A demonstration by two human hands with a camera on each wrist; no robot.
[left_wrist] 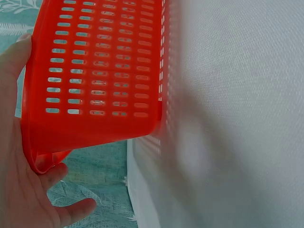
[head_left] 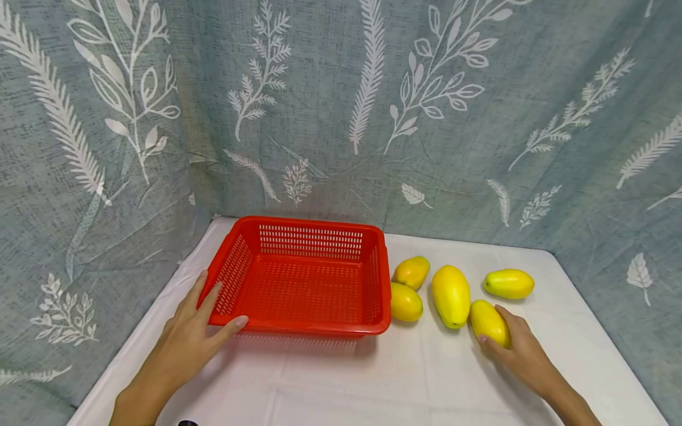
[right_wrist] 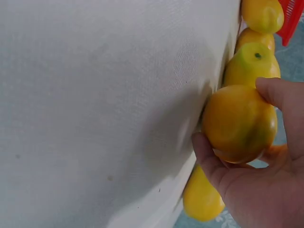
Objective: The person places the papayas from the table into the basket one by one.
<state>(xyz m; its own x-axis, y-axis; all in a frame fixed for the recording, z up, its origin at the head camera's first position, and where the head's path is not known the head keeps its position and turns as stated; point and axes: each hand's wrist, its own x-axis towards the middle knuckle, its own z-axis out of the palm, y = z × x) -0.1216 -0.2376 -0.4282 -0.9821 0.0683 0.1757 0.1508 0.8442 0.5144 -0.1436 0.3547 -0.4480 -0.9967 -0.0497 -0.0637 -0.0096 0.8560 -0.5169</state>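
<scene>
A red plastic basket [head_left: 309,328] with slotted walls sits on the white-covered table. My left hand [head_left: 186,340] rests at its near left corner, fingers spread and touching the rim; the left wrist view shows the palm [left_wrist: 19,190] beside the basket's wall [left_wrist: 95,128]. On the right, my right hand [head_left: 519,352] holds a yellow papaya [head_left: 487,322], thumb on one side and fingers on the other. That papaya [right_wrist: 240,123] fills the grasp in the right wrist view. Just left of it lies a larger papaya [head_left: 450,296].
Two smaller yellow fruits [head_left: 412,272] lie against the basket's right side. Another papaya [head_left: 508,284] lies behind my right hand. A grey-green curtain [head_left: 330,177] with white leaf prints surrounds the table [head_left: 341,390]. A small black object [head_left: 187,423] shows at the bottom edge.
</scene>
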